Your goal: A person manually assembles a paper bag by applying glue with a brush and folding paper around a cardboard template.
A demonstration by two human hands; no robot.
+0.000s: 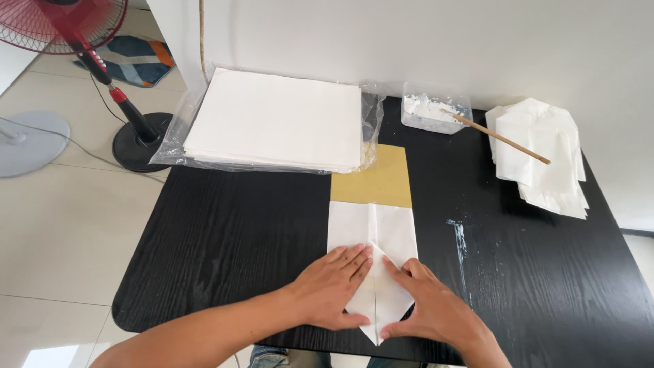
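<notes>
Left hand (334,285) flat, palm down, on the lower left part of a white paper sheet (373,235), fingers together and stretched toward the centre crease; grip not closed, only pressing. Right hand (428,303) flat on the lower right part of the same sheet, index finger along the folded diagonal edge, thumb near the bottom point; grip likewise spread and pressing, clamped on nothing. Sheet lying at the near edge of the black worktop (225,232), lower corners folded in to a downward point that reaches just past the worktop's edge. Upper end of the sheet resting on a tan cardboard strip (371,178), itself partly tucked under a stack of white paper (276,119) in a clear plastic wrapper (170,146) at the far left of the worktop. Clear plastic tub of white paste (434,109) at the far edge, just beside the stack, with a thin wooden stick (501,138) leaning out of it toward the right. End of the stick over a pile of folded white paper pieces (545,160) at the far right. Smear of white paste (460,238) on the worktop right of the sheet. Red standing fan (82,31) on the tiled floor (61,225) at the upper left, patterned mat (139,60) behind it.
</notes>
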